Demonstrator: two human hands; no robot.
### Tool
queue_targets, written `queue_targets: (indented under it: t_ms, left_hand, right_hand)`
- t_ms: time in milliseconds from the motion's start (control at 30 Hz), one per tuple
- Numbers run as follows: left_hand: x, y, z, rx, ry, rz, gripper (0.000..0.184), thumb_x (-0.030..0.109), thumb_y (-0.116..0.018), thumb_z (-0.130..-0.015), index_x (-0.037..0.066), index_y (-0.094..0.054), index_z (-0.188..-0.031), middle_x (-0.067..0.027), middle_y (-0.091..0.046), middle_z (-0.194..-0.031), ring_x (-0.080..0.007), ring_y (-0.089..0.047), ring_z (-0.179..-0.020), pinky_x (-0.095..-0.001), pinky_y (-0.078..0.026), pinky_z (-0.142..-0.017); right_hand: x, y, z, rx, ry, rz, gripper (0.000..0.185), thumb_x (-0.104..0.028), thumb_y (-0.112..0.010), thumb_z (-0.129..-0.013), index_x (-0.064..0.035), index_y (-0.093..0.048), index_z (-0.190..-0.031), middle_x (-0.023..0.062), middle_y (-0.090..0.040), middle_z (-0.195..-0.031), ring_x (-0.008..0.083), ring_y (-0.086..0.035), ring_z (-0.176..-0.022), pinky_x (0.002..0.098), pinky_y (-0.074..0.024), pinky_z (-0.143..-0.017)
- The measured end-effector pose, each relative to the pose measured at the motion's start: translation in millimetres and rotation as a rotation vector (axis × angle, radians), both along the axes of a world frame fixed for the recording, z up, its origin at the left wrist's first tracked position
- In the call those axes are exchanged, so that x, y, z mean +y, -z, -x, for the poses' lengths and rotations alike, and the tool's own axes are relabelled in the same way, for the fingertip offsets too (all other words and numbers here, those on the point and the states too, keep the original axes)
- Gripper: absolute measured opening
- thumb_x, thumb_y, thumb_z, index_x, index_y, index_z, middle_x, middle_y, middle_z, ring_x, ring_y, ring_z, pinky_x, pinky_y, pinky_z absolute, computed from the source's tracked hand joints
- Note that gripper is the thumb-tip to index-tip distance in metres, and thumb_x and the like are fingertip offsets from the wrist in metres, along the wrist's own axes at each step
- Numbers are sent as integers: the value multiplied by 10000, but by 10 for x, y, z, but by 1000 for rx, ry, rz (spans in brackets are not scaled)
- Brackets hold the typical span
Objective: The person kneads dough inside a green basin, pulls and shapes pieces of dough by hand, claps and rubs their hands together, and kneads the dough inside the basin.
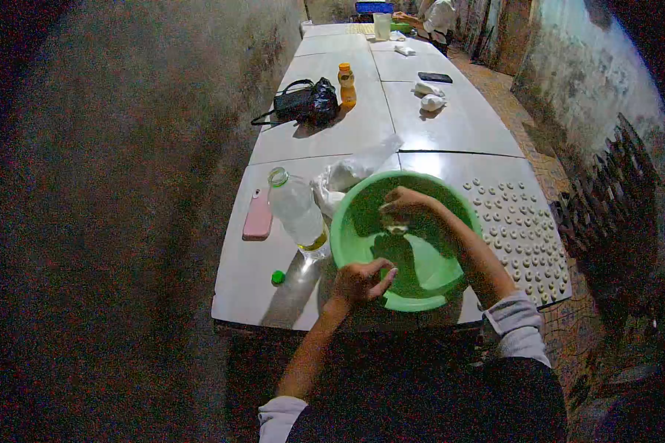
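Observation:
My right hand [406, 205] reaches into a green plastic basin [340, 229], its fingers bent down and closed. Just under those fingers shows a small pale lump [396, 229]; whether they grip it is hard to see. My left hand [360, 283] lies over the basin's near left rim, thumb and forefinger apart with nothing visible between them. Left of the basin stands a large clear bottle [295, 210] without a cap, and a green cap [278, 277] lies near it. A crumpled plastic bag [347, 175] with white contents touches the basin's far left side.
Many small pale rings [521, 236] lie in rows on the right. A pink phone [258, 215] is at the left edge. Farther off are a black bag [303, 103], an orange-capped bottle [346, 85], white packets [431, 102], a dark phone [435, 77] and another person [437, 18].

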State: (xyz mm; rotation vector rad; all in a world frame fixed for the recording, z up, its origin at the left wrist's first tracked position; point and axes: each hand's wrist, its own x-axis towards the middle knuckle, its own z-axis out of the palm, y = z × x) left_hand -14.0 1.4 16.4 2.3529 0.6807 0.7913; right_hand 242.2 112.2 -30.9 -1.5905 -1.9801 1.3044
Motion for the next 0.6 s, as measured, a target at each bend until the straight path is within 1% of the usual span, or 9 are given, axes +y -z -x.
queue_targets:
  t_ms: [67,133,233,300,367,400,500,533,600]
  left_hand:
    - [-6,3,0,26,-15,-24,152,279,-572,-768,128,-581,-781,-82,-507,-466,-226,-552,-439,-331,-431,-412]
    - [-23,-31,18,60,-28,-48,151,278,-569,-768,127,-581,-778,-83,-509,-469,-229,-553,-442,-334,-432,-412]
    - [-31,-84,0,54,-36,-24,147,273,-561,-770,128,-580,-786,-93,-513,-474,-247,-553,-447,-350,-431,-414]
    - [-36,-10,-30,23,-79,-24,147,273,-553,-773,128,-576,-789,-106,-516,-479,-268,-553,-455,-367,-431,-418]
    - [-21,35,-42,12,-73,-31,152,277,-547,-775,128,-573,-787,-113,-517,-483,-277,-553,-459,-375,-431,-421]
    - [-19,41,-45,1,-68,-40,156,281,-542,-778,127,-570,-785,-119,-518,-486,-285,-553,-463,-382,-431,-425]
    - [-21,9,-44,120,-77,-48,159,284,-536,-779,128,-566,-778,-129,-520,-492,-295,-553,-470,-388,-430,-429]
    - [-40,4,-48,37,-86,-24,155,282,-534,-779,130,-564,-779,-133,-516,-490,-299,-551,-471,-390,-429,-432]
    - [-15,78,-58,25,-81,-33,154,280,-536,-779,129,-564,-780,-133,-515,-488,-297,-551,-472,-389,-430,-435]
  right_hand:
    - [-14,73,-65,-387,86,-363,280,-264,-623,-699,-34,-576,-851,133,-549,-865,226,-550,-707,333,-467,-570]
    - [-203,-165,173,-905,-59,-433,383,-174,-589,-679,-114,-517,-1051,217,-366,-1232,342,-482,-991,382,-478,-696]
    - [-419,35,199,-707,-24,-655,291,-178,-503,-757,-72,-487,-1027,183,-441,-1126,327,-512,-940,428,-481,-693]
    - [-424,118,172,-768,35,-540,349,-168,-492,-764,-79,-440,-1097,204,-396,-1180,348,-474,-1005,453,-447,-763]
    - [-435,235,157,-656,108,-708,369,-156,-488,-768,-76,-410,-1119,213,-371,-1204,371,-444,-1038,477,-410,-816]
    - [-570,110,203,-625,129,-827,360,-156,-461,-793,-74,-384,-1134,228,-382,-1184,391,-446,-1025,465,-389,-841]
    - [-549,311,217,-450,137,-856,339,-165,-426,-823,-68,-373,-1144,233,-431,-1120,371,-488,-973,429,-405,-823]
    - [-597,92,290,-452,138,-856,339,-165,-426,-823,-68,-373,-1144,233,-431,-1120,371,-488,-973,429,-405,-823]
    - [-603,-364,364,-405,172,-319,319,-157,-407,-837,-56,-392,-1139,230,-492,-1021,344,-533,-892,398,-430,-774]
